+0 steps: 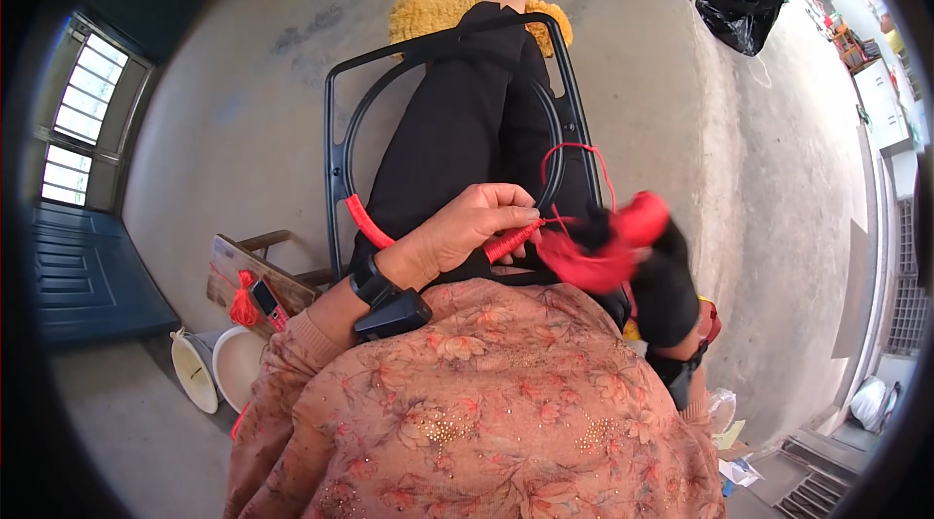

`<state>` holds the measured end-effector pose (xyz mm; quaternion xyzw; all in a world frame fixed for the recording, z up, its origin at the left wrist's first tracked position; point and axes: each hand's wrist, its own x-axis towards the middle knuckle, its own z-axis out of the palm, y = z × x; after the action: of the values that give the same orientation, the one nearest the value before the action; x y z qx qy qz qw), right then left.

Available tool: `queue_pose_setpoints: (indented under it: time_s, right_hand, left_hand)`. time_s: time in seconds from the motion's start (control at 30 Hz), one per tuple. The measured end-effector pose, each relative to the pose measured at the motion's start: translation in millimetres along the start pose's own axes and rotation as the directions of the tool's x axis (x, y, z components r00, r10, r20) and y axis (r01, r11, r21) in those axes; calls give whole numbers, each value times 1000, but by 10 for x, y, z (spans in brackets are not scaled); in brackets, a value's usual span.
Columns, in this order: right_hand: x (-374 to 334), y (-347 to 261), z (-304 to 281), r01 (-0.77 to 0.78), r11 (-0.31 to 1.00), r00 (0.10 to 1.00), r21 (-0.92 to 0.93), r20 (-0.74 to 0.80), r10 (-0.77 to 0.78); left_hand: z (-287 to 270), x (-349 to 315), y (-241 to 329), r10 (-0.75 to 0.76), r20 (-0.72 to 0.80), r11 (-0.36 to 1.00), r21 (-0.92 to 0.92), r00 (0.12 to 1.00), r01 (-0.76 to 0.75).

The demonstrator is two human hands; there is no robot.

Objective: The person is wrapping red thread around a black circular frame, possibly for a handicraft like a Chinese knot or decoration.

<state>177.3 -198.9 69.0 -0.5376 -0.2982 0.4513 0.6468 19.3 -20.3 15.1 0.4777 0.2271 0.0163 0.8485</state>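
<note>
Across my lap lies a black metal frame (pixel 331 120) with a round ring (pixel 375 96) inside it. Red cord (pixel 514 243) is wound tightly around the near right part of the ring, and another red-covered stretch (pixel 367 223) shows on its near left. My left hand (pixel 477 222) is bare and closed, its thumb and fingers pinching the ring at the end of the winding. A loose red strand (pixel 595 154) loops up over the ring's right side. To the right, my right hand (pixel 623 237), in a black covering, is smeared by motion amid blurred red material; its fingers cannot be made out.
A wooden stool (pixel 233 261) at left carries a red cord bundle (pixel 244 303) and a red phone (pixel 269 305). Pale buckets (pixel 195 373) stand beside it. A yellow cushion (pixel 428 13) lies under my lower legs. A black plastic bag (pixel 741 18) sits at the far right.
</note>
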Motion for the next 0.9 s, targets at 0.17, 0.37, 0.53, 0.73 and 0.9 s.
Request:
queue_pose_setpoints:
  time_s: [0.17, 0.37, 0.53, 0.73, 0.9]
  right_hand:
    - [-261, -92, -952, 133, 870, 973, 475, 106, -207]
    - [-845, -87, -1869, 235, 820, 970, 522, -176, -166]
    - [-858, 145, -2424, 126, 963, 870, 238, -492, 8]
    - [63, 195, -2563, 91, 938, 915, 334, -400, 53]
    - [828, -168, -937, 290, 713, 849, -638, -173, -500]
  left_hand:
    - [-45, 6, -20, -34, 37, 997, -64, 999, 36]
    - [-37, -3, -20, -32, -8, 997, -63, 999, 32]
    - [52, 27, 4, 6, -8, 995, -96, 1000, -6]
    - [-17, 54, -11, -3, -59, 999, -47, 998, 0]
    - [23, 57, -67, 159, -86, 980, 135, 984, -146]
